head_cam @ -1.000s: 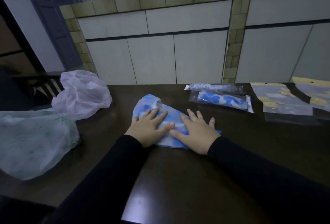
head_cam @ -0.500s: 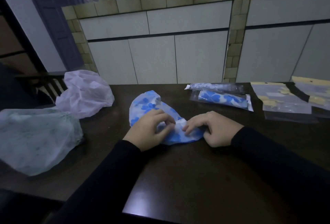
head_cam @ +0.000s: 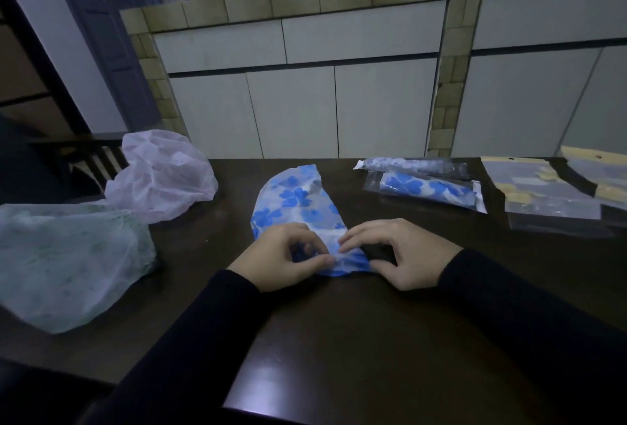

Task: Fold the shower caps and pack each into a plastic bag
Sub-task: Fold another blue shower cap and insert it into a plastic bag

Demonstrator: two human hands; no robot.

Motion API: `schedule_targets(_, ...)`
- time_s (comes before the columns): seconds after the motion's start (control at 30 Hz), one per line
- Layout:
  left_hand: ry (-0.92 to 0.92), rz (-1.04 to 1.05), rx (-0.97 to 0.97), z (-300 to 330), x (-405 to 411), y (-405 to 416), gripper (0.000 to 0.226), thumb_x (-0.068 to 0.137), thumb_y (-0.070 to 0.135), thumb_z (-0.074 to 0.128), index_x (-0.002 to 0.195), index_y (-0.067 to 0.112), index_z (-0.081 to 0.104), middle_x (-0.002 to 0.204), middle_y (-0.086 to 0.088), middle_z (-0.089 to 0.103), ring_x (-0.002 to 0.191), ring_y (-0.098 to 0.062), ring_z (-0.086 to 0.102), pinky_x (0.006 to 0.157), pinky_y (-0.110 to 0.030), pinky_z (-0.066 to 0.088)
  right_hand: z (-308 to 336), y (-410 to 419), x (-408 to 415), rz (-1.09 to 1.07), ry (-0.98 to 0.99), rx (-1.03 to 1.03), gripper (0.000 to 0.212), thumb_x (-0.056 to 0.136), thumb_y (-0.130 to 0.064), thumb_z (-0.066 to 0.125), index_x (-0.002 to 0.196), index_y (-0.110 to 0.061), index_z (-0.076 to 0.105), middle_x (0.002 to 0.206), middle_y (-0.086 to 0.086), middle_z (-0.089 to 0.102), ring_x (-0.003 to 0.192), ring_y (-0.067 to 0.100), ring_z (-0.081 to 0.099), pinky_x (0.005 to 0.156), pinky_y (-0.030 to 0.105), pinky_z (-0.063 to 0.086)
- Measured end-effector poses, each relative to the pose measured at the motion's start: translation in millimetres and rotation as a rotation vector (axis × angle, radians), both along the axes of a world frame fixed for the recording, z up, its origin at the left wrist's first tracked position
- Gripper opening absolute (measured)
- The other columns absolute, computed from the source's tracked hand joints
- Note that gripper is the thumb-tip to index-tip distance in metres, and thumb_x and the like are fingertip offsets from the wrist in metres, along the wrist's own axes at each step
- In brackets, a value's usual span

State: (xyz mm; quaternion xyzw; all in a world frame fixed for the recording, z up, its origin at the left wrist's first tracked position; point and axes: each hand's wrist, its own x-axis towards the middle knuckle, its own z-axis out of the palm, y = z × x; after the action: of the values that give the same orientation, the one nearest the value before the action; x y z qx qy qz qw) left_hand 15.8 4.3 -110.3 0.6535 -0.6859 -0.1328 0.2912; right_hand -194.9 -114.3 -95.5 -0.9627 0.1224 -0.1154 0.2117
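Here, the near end of the blue cap [head_cam: 297, 207] is pinched by both hands at the middle of the table [head_cam: 373, 340]: the left hand [head_cam: 281, 260] with fingers curled on its edge, the right hand [head_cam: 403, 255] likewise. The rest is laid flat, pointing away. Two packed bags [head_cam: 427, 183] are seen far right, a pink cap [head_cam: 163, 177] and a green cap [head_cam: 68, 261] left.
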Motion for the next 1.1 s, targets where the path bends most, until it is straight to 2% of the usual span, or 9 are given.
schedule_targets(0.2, 0.037, -0.025, 0.018, 1, 2, 7, 0.022, 0.075, 0.055, 0.067, 0.078, 0.033, 0.069, 0.079, 0.01, 0.059, 0.076, -0.014, 0.058, 0.072, -0.039, 0.052, 2, 4, 1, 0.023, -0.012, -0.077, 0.019, 0.084, -0.021, 0.069, 0.101, -0.028, 0.072, 0.107, -0.017, 0.059, 0.098, 0.001, 0.056, 0.087, 0.017, 0.045)
schedule_targets(0.3, 0.05, -0.031, 0.005, 2, 0, 11, 0.027, 0.068, 0.058, 0.074, 0.077, 0.033, 0.07, 0.077, 0.01, 0.059, 0.074, -0.011, 0.057, 0.067, -0.031, 0.048, 4, 5, 3, 0.037, 0.016, -0.096, 0.009, 0.084, -0.026, 0.07, 0.092, -0.026, 0.075, 0.099, -0.019, 0.06, 0.099, -0.004, 0.051, 0.088, 0.014, 0.04)
schedule_targets(0.37, 0.023, -0.014, 0.002, 1, -1, 12, 0.034, 0.059, 0.063, 0.078, 0.076, 0.035, 0.068, 0.075, 0.015, 0.057, 0.071, -0.006, 0.054, 0.063, -0.02, 0.042, 3, 3, 5, -0.011, 0.021, -0.111, 0.011, 0.084, -0.034, 0.069, 0.093, -0.029, 0.075, 0.092, -0.026, 0.057, 0.099, -0.009, 0.045, 0.088, 0.011, 0.031)
schedule_targets(0.53, 0.009, 0.035, 0.005, 2, -3, 14, 0.027, 0.064, 0.055, 0.081, 0.076, 0.035, 0.068, 0.073, 0.016, 0.06, 0.067, -0.002, 0.053, 0.061, -0.015, 0.039, -4, 6, 12, -0.181, -0.057, -0.047, 0.018, 0.087, -0.04, 0.064, 0.097, -0.028, 0.074, 0.081, -0.022, 0.06, 0.087, 0.001, 0.05, 0.086, 0.024, 0.033)
schedule_targets(0.63, 0.071, 0.02, 0.026, 4, -5, 15, 0.015, 0.076, 0.044, 0.077, 0.075, 0.031, 0.07, 0.073, 0.013, 0.066, 0.064, -0.002, 0.055, 0.061, -0.016, 0.042, -5, 11, 15, -0.242, -0.065, 0.003, 0.016, 0.09, -0.039, 0.06, 0.097, -0.03, 0.072, 0.076, -0.019, 0.058, 0.078, 0.0, 0.05, 0.082, 0.02, 0.029)
schedule_targets(0.73, 0.052, 0.009, 0.027, 2, -5, 14, 0.011, 0.08, 0.042, 0.072, 0.074, 0.033, 0.069, 0.073, 0.013, 0.065, 0.066, -0.005, 0.058, 0.062, -0.022, 0.046, -9, 9, 17, -0.292, -0.084, 0.118, 0.014, 0.088, -0.042, 0.061, 0.089, -0.031, 0.071, 0.072, -0.01, 0.065, 0.071, 0.002, 0.057, 0.08, 0.025, 0.036)
schedule_targets(0.93, -0.051, 0.04, 0.026, 2, -7, 11, 0.017, 0.084, 0.048, 0.064, 0.076, 0.035, 0.07, 0.073, 0.013, 0.063, 0.073, -0.007, 0.055, 0.065, -0.024, 0.046, -10, 9, 19, -0.351, -0.067, 0.17, 0.019, 0.085, -0.045, 0.064, 0.087, -0.028, 0.073, 0.07, -0.011, 0.067, 0.071, 0.002, 0.061, 0.088, 0.032, 0.047)
schedule_targets(1.03, -0.056, 0.077, 0.066, 1, -6, 12, 0.017, 0.085, 0.049, 0.062, 0.079, 0.036, 0.071, 0.076, 0.02, 0.064, 0.081, -0.004, 0.053, 0.075, -0.023, 0.041, -10, 9, 21, -0.381, -0.069, 0.147, 0.021, 0.084, -0.049, 0.064, 0.087, -0.03, 0.072, 0.075, -0.013, 0.067, 0.076, 0.001, 0.06, 0.092, 0.033, 0.044)
schedule_targets(1.1, -0.07, 0.082, 0.084, 0, -5, 12, 0.014, 0.084, 0.05, 0.063, 0.083, 0.038, 0.068, 0.078, 0.024, 0.064, 0.085, -0.002, 0.053, 0.084, -0.027, 0.041, -12, 11, 21, -0.405, -0.08, 0.025, 0.022, 0.083, -0.054, 0.063, 0.09, -0.034, 0.069, 0.077, -0.017, 0.065, 0.08, -0.002, 0.057, 0.092, 0.03, 0.037)
